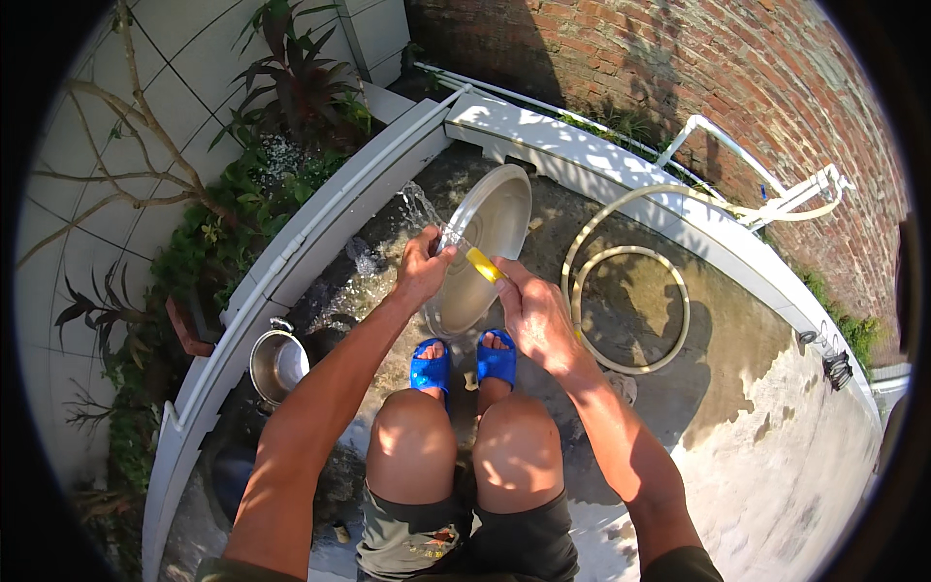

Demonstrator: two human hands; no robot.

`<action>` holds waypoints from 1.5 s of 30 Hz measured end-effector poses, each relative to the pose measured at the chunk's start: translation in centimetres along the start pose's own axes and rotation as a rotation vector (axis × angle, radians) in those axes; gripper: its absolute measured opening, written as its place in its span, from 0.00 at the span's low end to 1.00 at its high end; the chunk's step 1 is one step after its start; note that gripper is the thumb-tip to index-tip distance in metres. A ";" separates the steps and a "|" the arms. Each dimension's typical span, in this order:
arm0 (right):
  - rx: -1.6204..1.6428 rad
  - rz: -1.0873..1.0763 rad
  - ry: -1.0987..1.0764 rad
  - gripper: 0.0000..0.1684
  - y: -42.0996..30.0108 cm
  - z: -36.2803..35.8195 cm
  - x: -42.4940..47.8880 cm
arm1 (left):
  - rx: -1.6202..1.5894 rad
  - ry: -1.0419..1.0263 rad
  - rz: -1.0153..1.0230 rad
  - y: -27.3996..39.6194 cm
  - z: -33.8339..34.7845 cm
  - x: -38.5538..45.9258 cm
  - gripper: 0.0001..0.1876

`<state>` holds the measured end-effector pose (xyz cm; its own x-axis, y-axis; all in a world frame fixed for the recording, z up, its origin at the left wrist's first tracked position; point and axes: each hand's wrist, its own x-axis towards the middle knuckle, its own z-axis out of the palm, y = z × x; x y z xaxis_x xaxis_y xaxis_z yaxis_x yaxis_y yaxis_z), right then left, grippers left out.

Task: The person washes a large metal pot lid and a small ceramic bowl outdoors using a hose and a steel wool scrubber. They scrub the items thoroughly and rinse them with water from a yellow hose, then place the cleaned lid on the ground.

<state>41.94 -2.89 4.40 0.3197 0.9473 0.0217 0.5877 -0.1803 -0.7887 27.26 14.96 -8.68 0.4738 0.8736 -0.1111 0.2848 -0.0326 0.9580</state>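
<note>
My right hand (538, 313) grips a yellow tube-like piece (484, 265), which looks like the end of the hose. Past its tip my left hand (422, 268) has thumb and fingers close together at something clear and wet; whether it is an object or only water, I cannot tell. Water (418, 204) splashes away to the upper left. Beneath both hands a large round shallow metal basin (502, 225) stands tilted on the wet concrete, its lower part between my left hand and my feet.
A pale hose (687, 287) loops on the ground at right, running to white pipes (793, 196) by the brick wall. A metal pot (269, 364) stands at left near the low white curb (291, 273). Plants grow beyond it. Blue slippers (430, 371) are on my feet.
</note>
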 end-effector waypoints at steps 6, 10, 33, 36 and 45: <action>0.041 -0.069 0.193 0.20 -1.6 -1.7 1.5 | 0.080 0.063 0.174 7.7 -5.3 -4.0 0.05; 0.031 -0.027 0.303 0.19 -2.5 -4.0 2.7 | 0.028 0.183 0.220 10.7 -8.1 -4.8 0.10; 0.023 0.412 0.278 0.20 2.6 -8.0 -1.3 | -0.389 0.197 0.097 12.0 -9.7 -8.6 0.15; 0.093 0.324 0.352 0.20 2.5 -7.1 0.0 | -0.459 0.181 0.073 11.9 -9.2 -8.4 0.14; 0.019 -0.012 0.369 0.19 -0.9 -4.3 3.3 | -0.452 0.158 0.024 11.5 -7.8 -8.9 0.14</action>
<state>45.66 -0.72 7.88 0.5618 0.7891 0.2484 0.5801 -0.1617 -0.7983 19.84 10.60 5.42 0.3333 0.9395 -0.0792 -0.1328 0.1299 0.9826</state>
